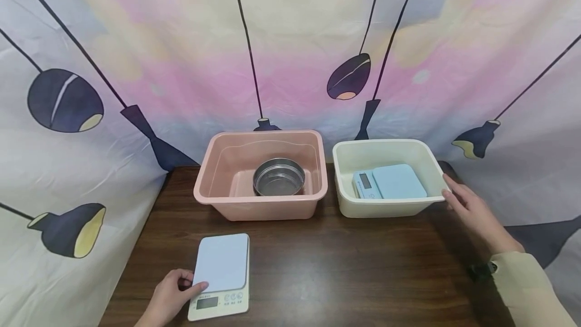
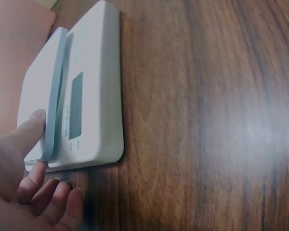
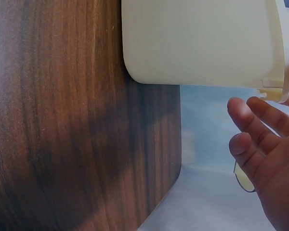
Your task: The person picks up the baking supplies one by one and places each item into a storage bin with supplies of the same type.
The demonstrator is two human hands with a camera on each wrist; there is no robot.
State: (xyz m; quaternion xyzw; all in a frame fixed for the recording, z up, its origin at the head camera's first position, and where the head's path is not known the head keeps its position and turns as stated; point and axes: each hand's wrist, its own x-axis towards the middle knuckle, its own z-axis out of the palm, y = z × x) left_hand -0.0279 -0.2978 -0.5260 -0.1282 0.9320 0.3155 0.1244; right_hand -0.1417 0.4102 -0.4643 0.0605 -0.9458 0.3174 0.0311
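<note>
On the near left of the table lies a white kitchen scale point(image 1: 222, 261) with a small display and buttons along its front. My left hand point(image 1: 170, 294) pinches its left side, the thumb on the platform and the index finger against the edge, as the left wrist view shows; the other fingers curl beside it. My right hand point(image 1: 472, 211) holds the right end of the rim of a cream plastic basin point(image 1: 381, 209). Its remaining fingers hang loosely curled below that rim in the right wrist view. A light blue kitchen scale point(image 1: 399, 181) leans inside this basin.
Left of the cream basin stands a pink plastic basin point(image 1: 268, 210), with round metal tins point(image 1: 279, 178) nested inside it. Both basins sit at the back of the dark wooden table point(image 1: 345, 271). A patterned cloth point(image 1: 290, 49) with printed lamps hangs behind and around the table.
</note>
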